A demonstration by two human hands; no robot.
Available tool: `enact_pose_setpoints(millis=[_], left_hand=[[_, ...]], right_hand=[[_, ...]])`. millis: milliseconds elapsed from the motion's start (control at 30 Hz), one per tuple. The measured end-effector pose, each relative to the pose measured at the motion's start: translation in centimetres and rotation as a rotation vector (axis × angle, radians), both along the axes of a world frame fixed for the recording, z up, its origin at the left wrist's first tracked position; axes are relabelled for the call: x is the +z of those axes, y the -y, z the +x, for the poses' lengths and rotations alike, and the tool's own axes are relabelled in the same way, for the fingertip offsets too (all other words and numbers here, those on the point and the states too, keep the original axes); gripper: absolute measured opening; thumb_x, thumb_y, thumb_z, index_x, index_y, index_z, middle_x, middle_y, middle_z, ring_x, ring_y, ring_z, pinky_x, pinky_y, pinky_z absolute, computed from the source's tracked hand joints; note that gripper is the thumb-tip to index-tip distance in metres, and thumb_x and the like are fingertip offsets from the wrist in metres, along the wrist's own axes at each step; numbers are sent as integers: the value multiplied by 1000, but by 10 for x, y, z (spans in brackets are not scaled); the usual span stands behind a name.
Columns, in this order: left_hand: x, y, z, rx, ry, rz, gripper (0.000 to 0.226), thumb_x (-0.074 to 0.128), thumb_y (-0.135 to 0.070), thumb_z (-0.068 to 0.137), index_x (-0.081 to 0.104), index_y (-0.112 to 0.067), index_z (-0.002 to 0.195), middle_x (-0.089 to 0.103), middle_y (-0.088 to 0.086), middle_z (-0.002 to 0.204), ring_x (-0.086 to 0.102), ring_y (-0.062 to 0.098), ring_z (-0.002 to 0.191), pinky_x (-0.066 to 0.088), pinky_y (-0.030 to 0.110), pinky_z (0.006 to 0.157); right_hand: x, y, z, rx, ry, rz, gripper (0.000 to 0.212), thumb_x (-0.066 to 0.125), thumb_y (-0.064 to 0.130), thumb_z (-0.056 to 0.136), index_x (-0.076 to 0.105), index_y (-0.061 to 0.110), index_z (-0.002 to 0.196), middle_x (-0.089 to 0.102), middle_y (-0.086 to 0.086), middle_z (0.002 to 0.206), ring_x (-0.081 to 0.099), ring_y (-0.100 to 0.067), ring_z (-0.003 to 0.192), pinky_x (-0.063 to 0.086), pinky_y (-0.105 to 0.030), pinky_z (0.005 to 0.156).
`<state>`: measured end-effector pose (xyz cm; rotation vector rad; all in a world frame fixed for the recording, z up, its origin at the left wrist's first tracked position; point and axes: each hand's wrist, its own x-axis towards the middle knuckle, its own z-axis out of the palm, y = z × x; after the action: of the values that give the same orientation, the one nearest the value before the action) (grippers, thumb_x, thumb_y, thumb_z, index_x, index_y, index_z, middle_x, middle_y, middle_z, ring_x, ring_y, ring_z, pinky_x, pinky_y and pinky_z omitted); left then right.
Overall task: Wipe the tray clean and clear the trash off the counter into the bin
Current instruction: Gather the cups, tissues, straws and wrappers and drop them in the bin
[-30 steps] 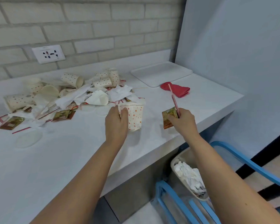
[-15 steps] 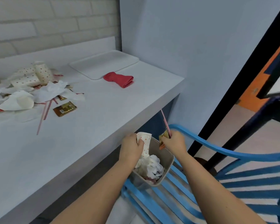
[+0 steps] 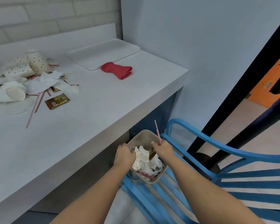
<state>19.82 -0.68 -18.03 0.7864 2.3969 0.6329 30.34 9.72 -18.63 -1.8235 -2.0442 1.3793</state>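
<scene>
The smooth white desk (image 3: 90,120) carries the flat rounded tray (image 3: 103,53) at its far right, trash heaped far left. Below its near edge, my beige bin (image 3: 141,135) sits on a blue slatted chair (image 3: 233,177). My left hand (image 3: 124,155) is curled around a dotted paper cup (image 3: 137,164) lying inside it; my right hand (image 3: 163,150) pinches a gold sachet (image 3: 151,153) and a thin striped straw (image 3: 158,132) pointing up and far-left.

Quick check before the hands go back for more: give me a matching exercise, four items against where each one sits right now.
Items:
1. red cloth
2. gold wrapper
3. tray
4. bin

Places:
A. on the blue chair seat, under both hands
B. back corner of the counter, by the wall
C. on the counter just in front of the tray
D. near the straws, at the edge of the trash pile

Pairs: 1-C, 2-D, 3-B, 4-A
</scene>
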Motion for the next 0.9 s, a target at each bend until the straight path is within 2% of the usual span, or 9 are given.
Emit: enact_pose_setpoints(millis=[67,133,233,400,533,633,700,767,900], left_hand=[[5,0,-3,-18,-28,34,40,51,-27,93,48,-1,123,48,15,126,52,26,110,41,27,80],[10,0,-5,-32,-43,72,38,51,-23,92,48,-3,125,49,13,126,52,24,110,39,24,80],[18,-1,-5,-49,-48,126,36,50,-20,91,48,-6,125,50,11,123,53,22,108,45,29,89],[33,-2,-3,-84,-56,221,37,48,-16,92,48,-8,128,55,11,119,55,21,106,46,29,89],[50,-1,-4,-101,-77,306,36,48,-16,93,49,-8,128,58,10,117,57,20,106,47,26,89],[66,2,-8,-103,-122,378,32,49,-16,93,52,-8,124,60,9,111,59,18,98,44,21,78],[76,6,-13,-95,-149,435,30,49,-14,93,54,-8,121,62,7,103,58,14,89,41,19,74],[88,13,-20,-71,-171,489,27,48,-12,92,56,-8,117,61,4,96,52,9,77,39,18,71],[113,30,-41,2,-238,595,22,47,-13,93,61,-9,109,64,4,96,53,11,79,47,23,76]], right_hand=[[-5,5,-2,17,38,-76,45,41,38,98,49,3,125,58,-14,112,54,-25,94,43,-32,80],[-8,9,-3,41,63,-112,43,33,29,101,41,2,134,54,-15,115,50,-22,89,40,-31,77],[-8,11,-5,79,75,-115,39,32,21,100,46,1,131,53,-13,101,51,-20,78,41,-30,73],[0,11,-10,203,84,-165,38,37,20,99,51,-2,126,56,-12,106,51,-22,91,38,-28,77],[21,9,-15,232,62,-122,32,41,10,95,54,0,123,59,-15,116,57,-28,105,49,-38,89],[47,11,-26,334,123,-118,27,42,7,92,59,7,113,61,-11,93,57,-19,73,50,-27,59],[67,14,-37,382,122,-108,15,46,8,92,60,5,98,62,-11,80,59,-19,61,50,-25,54],[92,19,-52,377,83,-98,17,50,14,94,63,1,93,61,-9,64,56,-17,46,48,-24,48],[151,39,-85,535,90,5,24,49,20,93,66,4,88,61,-6,57,44,-7,29,34,-17,37]])
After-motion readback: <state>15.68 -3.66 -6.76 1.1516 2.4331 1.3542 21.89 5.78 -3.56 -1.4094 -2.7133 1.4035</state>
